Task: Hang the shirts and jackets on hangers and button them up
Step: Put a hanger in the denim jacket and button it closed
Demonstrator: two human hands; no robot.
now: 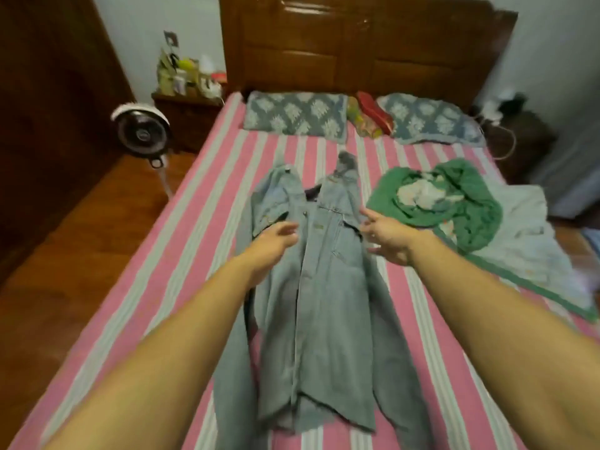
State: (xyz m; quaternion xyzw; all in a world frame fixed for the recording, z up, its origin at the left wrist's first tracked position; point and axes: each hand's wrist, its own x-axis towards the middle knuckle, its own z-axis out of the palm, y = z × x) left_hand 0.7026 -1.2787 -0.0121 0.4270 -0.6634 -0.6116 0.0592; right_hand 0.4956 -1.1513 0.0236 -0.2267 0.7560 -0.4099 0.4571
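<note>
Item: one denim jacket (324,287), light blue, laid lengthwise on the pink-and-grey striped bedsheet (431,319), collar towards the wooden headboard (357,43), front closed down the lower placket, chest flaps parted. Left hand (276,238) is held over the jacket's left chest panel, fingers loosely extended, nothing gripped; contact with the cloth cannot be told through blur. Right hand (386,235) is held at the jacket's right shoulder edge, fingers spread, nothing gripped. A green blanket (454,203) is bunched just beside the right hand. Two patterned pillows (292,115) are placed at the headboard; a fan (141,131) is stood beside the bed.
</note>
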